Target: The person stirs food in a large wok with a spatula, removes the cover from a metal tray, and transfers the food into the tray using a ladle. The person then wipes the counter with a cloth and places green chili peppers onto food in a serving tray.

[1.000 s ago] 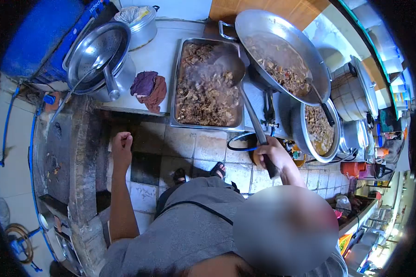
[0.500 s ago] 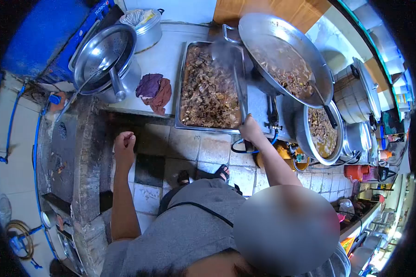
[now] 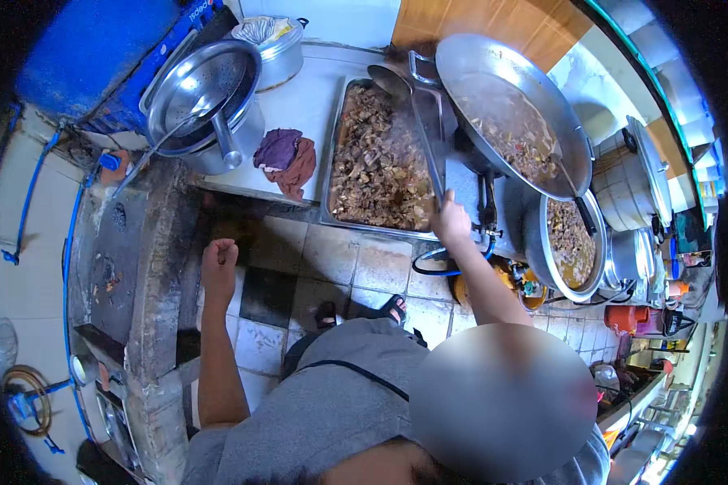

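Observation:
My right hand [image 3: 452, 221] is closed round the handle of a long metal ladle [image 3: 419, 121], beside the front right corner of the tray. The ladle's bowl lies at the back edge of a rectangular metal tray [image 3: 327, 182]. Chopped brown meat [image 3: 380, 166] fills much of this tray. A large tilted pan [image 3: 493, 56] with steaming meat and broth [image 3: 505, 121] stands to its right. My left hand [image 3: 220, 263] hangs in front of the counter with its fingers curled, touching nothing; whether anything small is inside is hidden.
Purple and brown cloths [image 3: 287, 160] lie left of the tray. A colander [image 3: 210, 73] rests over a pot at the left. On the right are a bowl of meat [image 3: 573, 242] and a lidded pot [image 3: 619, 178]. A blue hose [image 3: 433, 271] runs below the counter edge.
My right hand has swung up and left to the tray's front corner. The ladle has turned more upright, and its bowl has moved to the tray's back edge. The view has shifted slightly.

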Available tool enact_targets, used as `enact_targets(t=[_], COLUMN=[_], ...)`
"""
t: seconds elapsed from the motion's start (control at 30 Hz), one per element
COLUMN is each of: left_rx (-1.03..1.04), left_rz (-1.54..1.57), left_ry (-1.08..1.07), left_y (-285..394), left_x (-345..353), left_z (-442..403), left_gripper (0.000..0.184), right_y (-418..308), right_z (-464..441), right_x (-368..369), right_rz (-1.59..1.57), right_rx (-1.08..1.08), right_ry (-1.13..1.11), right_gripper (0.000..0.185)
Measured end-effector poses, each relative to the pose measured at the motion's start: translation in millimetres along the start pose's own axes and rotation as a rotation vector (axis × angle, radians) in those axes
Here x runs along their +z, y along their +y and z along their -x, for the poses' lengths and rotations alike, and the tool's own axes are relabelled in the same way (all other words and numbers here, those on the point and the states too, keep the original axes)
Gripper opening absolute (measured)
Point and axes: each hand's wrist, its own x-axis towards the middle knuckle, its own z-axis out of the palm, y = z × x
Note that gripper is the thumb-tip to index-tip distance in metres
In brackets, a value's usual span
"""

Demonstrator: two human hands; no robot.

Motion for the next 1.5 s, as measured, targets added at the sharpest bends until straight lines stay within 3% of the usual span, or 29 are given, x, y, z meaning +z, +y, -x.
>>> enact_targets(t=[0.17, 0.3, 0.5, 0.6, 0.73, 0.87, 1.03, 1.17, 1.2, 1.33, 1.37, 1.5], left_rx=[0.092, 0.149, 0.289, 0.316, 0.318, 0.294, 0.264, 0.186, 0.181, 0.044, 0.040, 0.058], left_rz=[0.010, -0.014, 0.093, 0.108, 0.117, 0.180, 0.107, 0.133, 0.138, 0.165, 0.169, 0.118], left_ry=[-0.041, -0.047, -0.139, -0.186, -0.198, -0.218, -0.195, -0.180, -0.176, -0.119, -0.115, -0.115], left_y=[-15.7, -1.5, -5.8, 0.8, -2.5, -8.9, -10.7, -20.7, -22.0, -22.7, -21.3, -17.2], left_x=[13.7, 24.1, 52.6, 70.8, 73.8, 82.4, 78.4, 72.9, 72.3, 64.2, 63.5, 58.5], left_z=[-6.7, -11.5, -30.0, -34.1, -36.2, -35.0, -31.1, -31.5, -29.9, -19.2, -17.5, -8.0], left_gripper=[0.018, 0.018, 0.015, 0.014, 0.013, 0.014, 0.015, 0.016, 0.016, 0.016, 0.016, 0.016], right_y=[23.4, 32.6, 49.2, 75.7, 127.0, 179.6, 217.7, 187.8, 179.9, 146.5, 139.9, 102.8], right_z=[45.4, 90.1, 145.9, 160.0, 153.7, 120.7, 83.6, 86.4, 88.3, 100.7, 99.1, 85.8], right_x=[7.1, -9.5, -103.2, -153.6, -199.2, -226.6, -222.0, -231.6, -238.2, -262.0, -260.5, -240.4], right_rz=[0.046, -0.108, -0.487, -0.481, -0.260, -0.039, 0.189, -0.065, -0.058, -0.839, -0.832, -1.427], right_rx=[-0.089, -0.149, -0.177, -0.113, -0.053, 0.053, -0.077, 0.413, 0.410, 0.683, 0.680, 0.679], right_ry=[0.136, 0.130, 0.081, 0.095, 0.245, 0.200, 0.200, -0.155, -0.155, -0.484, -0.486, -0.625], right_gripper=[0.030, 0.031, 0.033, 0.034, 0.022, 0.021, 0.014, 0.005, 0.005, 0.005, 0.005, 0.014])
